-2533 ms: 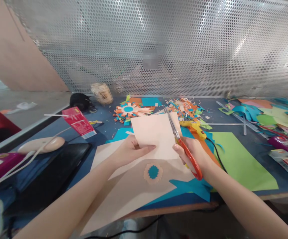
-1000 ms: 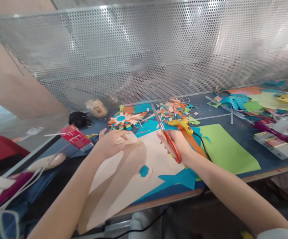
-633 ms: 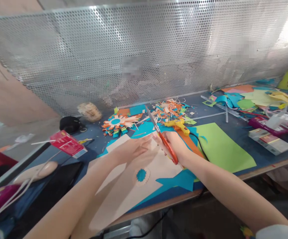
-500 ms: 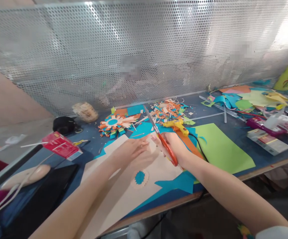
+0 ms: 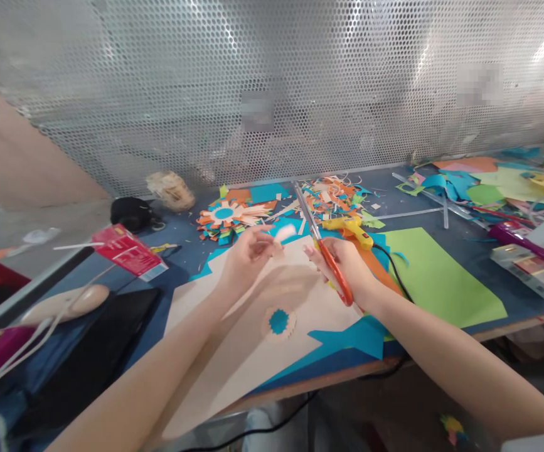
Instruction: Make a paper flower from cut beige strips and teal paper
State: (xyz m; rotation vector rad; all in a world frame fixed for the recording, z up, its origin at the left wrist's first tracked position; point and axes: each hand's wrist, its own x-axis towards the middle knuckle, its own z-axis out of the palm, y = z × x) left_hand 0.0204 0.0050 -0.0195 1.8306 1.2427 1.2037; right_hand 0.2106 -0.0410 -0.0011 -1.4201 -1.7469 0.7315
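Observation:
My right hand (image 5: 347,263) is wrapped round the orange handles of a pair of scissors (image 5: 330,260), whose blades point away from me and look closed. To its left, my left hand (image 5: 251,254) pinches a small pale paper piece (image 5: 285,234), slightly blurred. Both hands are over a large cream paper sheet (image 5: 238,351). On that sheet lies a small cream ring with a scalloped edge and a blue centre (image 5: 279,322). Beyond my left hand sits a layered paper flower (image 5: 224,216) in orange, cream and blue.
A yellow glue gun (image 5: 351,229) with a black cord lies beside a green sheet (image 5: 441,276). Paper scraps (image 5: 332,194) are heaped behind. A red drink carton (image 5: 130,251), a computer mouse (image 5: 67,304) and a black slab (image 5: 97,358) are at left. Perforated metal panel (image 5: 182,94) backs the table.
My left hand has lifted and turned, with the pale paper piece now showing in its fingertips. My right hand still holds the scissors, now farther from my left. The view has shifted slightly.

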